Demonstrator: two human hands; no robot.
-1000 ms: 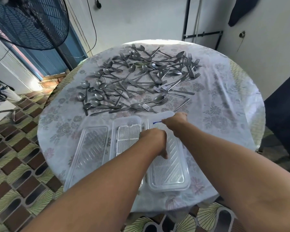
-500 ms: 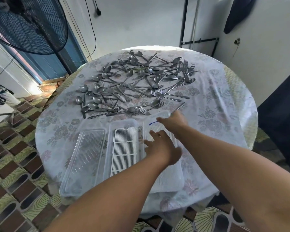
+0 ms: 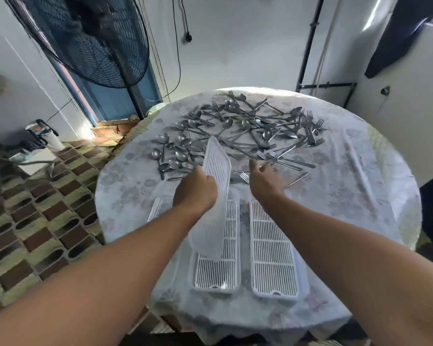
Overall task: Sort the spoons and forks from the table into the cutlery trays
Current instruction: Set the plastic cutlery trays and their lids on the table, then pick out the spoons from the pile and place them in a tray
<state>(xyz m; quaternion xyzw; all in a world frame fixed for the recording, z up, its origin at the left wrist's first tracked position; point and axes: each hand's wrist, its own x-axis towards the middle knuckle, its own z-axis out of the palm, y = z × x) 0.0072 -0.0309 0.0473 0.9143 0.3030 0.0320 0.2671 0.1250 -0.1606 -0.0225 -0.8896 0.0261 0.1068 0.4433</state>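
A pile of several metal spoons and forks (image 3: 245,136) covers the far half of the round table (image 3: 360,186). Two clear cutlery trays with white slatted inserts lie side by side near me, the left tray (image 3: 220,270) and the right tray (image 3: 273,248). My left hand (image 3: 195,191) grips a clear plastic lid (image 3: 216,171) and holds it tilted up above the left tray. Another clear lid (image 3: 158,208) lies flat on the table, mostly hidden behind my left arm. My right hand (image 3: 263,178) hovers with relaxed fingers just short of the nearest forks (image 3: 245,177), holding nothing.
A floral cloth covers the table. A large black standing fan (image 3: 90,41) stands at the back left beside a blue door. A single piece of cutlery (image 3: 298,178) lies apart on the right. A tiled floor lies to the left, white walls behind.
My left hand has lifted the lid off the right tray and swung it up and to the left. My right hand let go of the tray and moved towards the cutlery.
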